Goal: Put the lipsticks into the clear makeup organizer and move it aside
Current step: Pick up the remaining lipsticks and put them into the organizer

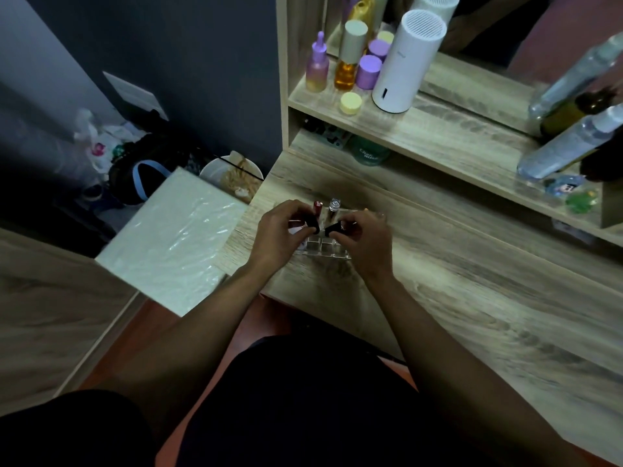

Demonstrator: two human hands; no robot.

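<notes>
The clear makeup organizer (323,248) sits on the wooden desk near its left end, with open square cells at its front. A red-capped lipstick (317,206) and a silver-capped one (334,204) stand upright in its back row. My left hand (282,232) holds a black lipstick (313,226) over the organizer. Over the cells just to the right, my right hand (362,238) grips another black lipstick (334,229), tilted. Both hands partly hide the organizer.
A raised shelf (438,129) behind carries purple and amber bottles (347,62), a white cylinder device (406,62) and clear bottles (566,143) at the right. A white board (175,241) leans off the desk's left edge. A mirror stands at the back.
</notes>
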